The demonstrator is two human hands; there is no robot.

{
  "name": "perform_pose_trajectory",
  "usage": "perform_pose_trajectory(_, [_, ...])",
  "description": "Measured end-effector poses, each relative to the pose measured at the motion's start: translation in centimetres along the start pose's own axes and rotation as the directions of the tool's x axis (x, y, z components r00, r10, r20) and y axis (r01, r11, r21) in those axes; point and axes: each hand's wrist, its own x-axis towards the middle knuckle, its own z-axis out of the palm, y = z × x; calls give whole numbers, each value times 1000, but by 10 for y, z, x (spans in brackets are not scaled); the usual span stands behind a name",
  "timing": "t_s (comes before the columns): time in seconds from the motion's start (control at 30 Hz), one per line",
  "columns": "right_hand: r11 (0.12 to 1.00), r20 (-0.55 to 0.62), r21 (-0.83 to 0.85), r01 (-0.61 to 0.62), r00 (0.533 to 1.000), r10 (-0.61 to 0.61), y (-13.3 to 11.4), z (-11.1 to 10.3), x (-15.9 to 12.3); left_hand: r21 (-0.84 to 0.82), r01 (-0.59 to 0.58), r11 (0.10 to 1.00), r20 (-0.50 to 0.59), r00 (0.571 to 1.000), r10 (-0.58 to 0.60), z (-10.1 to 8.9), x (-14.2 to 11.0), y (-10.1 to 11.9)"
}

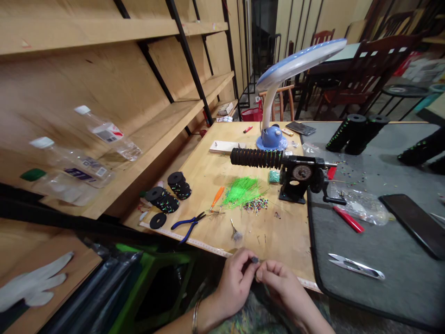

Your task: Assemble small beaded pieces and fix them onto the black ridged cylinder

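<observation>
Left hand (233,283) pinching small dark piece (255,260), right hand (282,284) fingertips together alongside, contents unclear; likely fine two-handed handling, next move calling for steady alignment.

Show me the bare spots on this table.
Bare wood shows between the pale board and blue pliers, and between the right hand and the grey mat. On the mat, there's room between the silver snips and black phone. It's crowded around the green strands and beads.
</observation>
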Motion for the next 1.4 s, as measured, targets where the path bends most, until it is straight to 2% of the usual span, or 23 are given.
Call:
perform_pose_trajectory(0.13, [1000, -28, 19, 25, 999, -24, 6, -5, 5, 43, -29, 999, 20, 999, 28, -2, -1, 2])
perform_pose_trajectory(0.43, [975, -38, -32, 220, 974, -222, 7, -16, 6, 110, -86, 990, 69, 995, 78, -6, 0, 4])
perform_pose_trajectory(0.67, [962, -107, -63, 265, 957, -271, 0, -16, 0, 122, -95, 988, 102, 991, 83, -5, -1, 7])
perform_pose_trajectory(0.8, [967, -159, -64, 248, 954, -256, -3, -15, 0, 129, -105, 986, 84, 992, 95, -4, -2, 5])
perform_pose_trajectory(1.13, [962, -197, -133, 238, 945, -261, 4, -22, 3, 72, 37, 997, 76, 996, -43, 0, -1, -1])
perform_pose_trajectory(1.4, [948, -182, -208, 240, 943, -279, -1, -13, -1, -39, 113, 993, 54, 992, -111, 7, 1, -7])
